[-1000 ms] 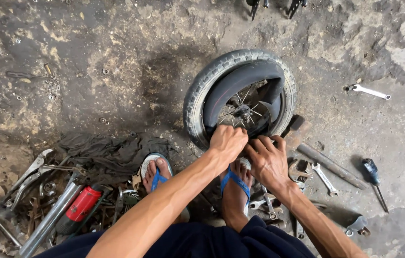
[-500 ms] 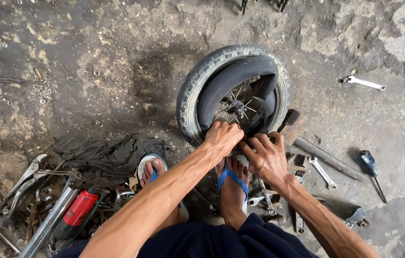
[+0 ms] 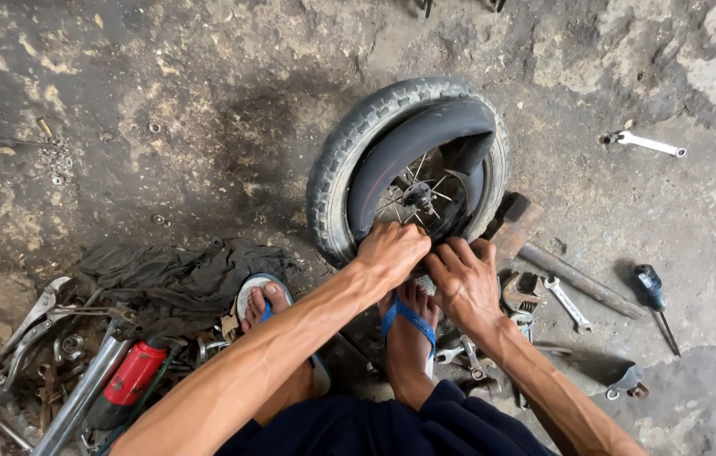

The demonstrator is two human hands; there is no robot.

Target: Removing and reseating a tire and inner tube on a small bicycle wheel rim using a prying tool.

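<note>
Hands on tyre edge, frame centre.
Left hand closed on rubber, right hand pressing w/ fingers spread; tyre looks heavy, stiff, dusty; best hold probably at bead near rim.

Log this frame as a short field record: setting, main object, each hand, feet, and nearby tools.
setting: stained concrete floor, seen from above
main object: small spoked wheel with tyre, black inner tube bulging out of it
left hand: gripping the tyre's near edge
right hand: pressed on the near edge beside the left
feet: in blue-strapped sandals, just below the wheel
right side tools: wrench, screwdriver, metal bar
left side: dark rag, red power tool
</note>
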